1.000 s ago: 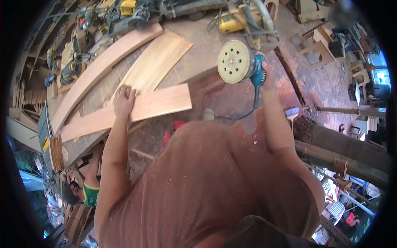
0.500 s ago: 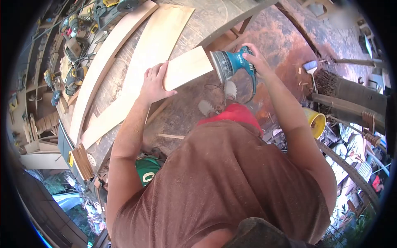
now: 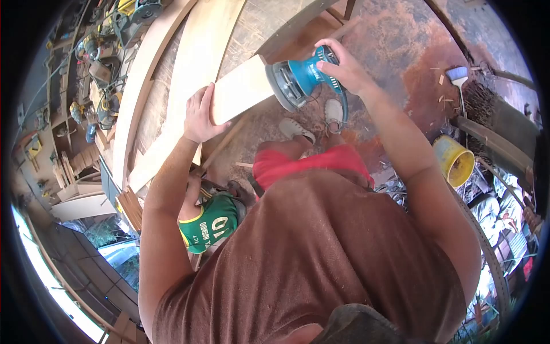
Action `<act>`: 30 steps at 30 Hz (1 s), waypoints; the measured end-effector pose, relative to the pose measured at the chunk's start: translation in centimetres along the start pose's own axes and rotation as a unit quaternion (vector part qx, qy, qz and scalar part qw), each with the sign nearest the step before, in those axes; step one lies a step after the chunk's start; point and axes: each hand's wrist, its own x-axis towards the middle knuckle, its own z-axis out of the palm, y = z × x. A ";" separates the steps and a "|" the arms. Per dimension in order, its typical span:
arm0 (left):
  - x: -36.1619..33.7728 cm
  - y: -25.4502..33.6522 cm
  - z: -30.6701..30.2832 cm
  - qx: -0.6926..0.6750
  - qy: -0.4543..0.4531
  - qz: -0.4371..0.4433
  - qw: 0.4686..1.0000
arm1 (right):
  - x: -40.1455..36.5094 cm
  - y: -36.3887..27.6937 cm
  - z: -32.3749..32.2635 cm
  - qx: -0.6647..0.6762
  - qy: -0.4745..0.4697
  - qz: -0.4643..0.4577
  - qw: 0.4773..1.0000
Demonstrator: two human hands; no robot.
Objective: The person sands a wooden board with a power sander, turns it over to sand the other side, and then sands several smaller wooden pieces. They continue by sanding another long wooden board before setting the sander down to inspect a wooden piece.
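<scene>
My right hand (image 3: pixel 345 66) is closed round the top of a teal orbital sander (image 3: pixel 312 74). The sander is tilted on its side, its round pad against the end of a short pale wooden board (image 3: pixel 243 86). My left hand (image 3: pixel 200 114) lies on that board with fingers and thumb spread, pressing near its inner end. The board's end sticks out past the bench edge toward the sander. Beneath and beyond it, a long pale wooden piece (image 3: pixel 197 57) lies on the bench.
A curved wooden piece (image 3: pixel 140 86) lies farther left, with drills (image 3: pixel 86 49) and other tools behind it. A person in a green jersey (image 3: pixel 213 223) is low beside my left arm. A yellow bucket (image 3: pixel 454 160) and a broom (image 3: pixel 458 77) are at the right.
The sander has turned and now meets the board's end, where a small gap showed before. My view has shifted, bringing more of the person in green into sight.
</scene>
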 end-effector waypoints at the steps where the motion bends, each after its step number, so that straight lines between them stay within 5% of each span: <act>1: -0.1 0.0 0.1 0.000 0.003 0.008 1.000 | 0.1 -0.2 0.0 -0.013 -0.010 -0.001 1.000; 14: -0.3 0.3 0.0 -0.002 0.003 0.011 1.000 | 0.3 0.4 0.3 0.018 -0.003 0.038 0.999; 30: -0.7 0.4 0.5 -0.005 0.013 0.032 0.999 | 2.5 0.5 0.8 0.033 0.025 -0.028 0.999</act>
